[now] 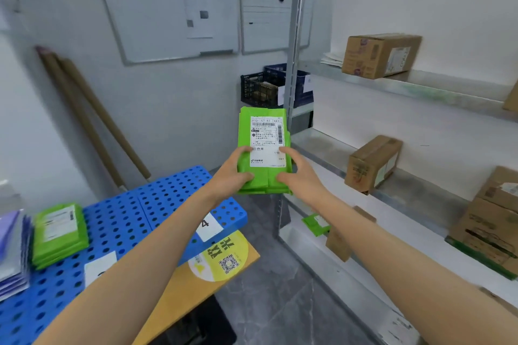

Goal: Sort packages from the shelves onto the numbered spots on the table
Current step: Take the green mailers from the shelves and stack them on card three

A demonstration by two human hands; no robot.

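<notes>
- The left hand point(230, 173) and right hand point(299, 174) grip the green package point(244, 134) in the air, between the shelves point(406, 87) and the blue table point(168, 193).
- Read its label point(266, 140) (it faces up), then lay it flat on its own number spot.

Bright, even light is filling the room, shadows lying soft. Glare is paling the whiteboard point(168, 8); the held green package point(266, 134) is looking sharp, while the purple stack point(12, 252) at the left edge is blurring.
</notes>
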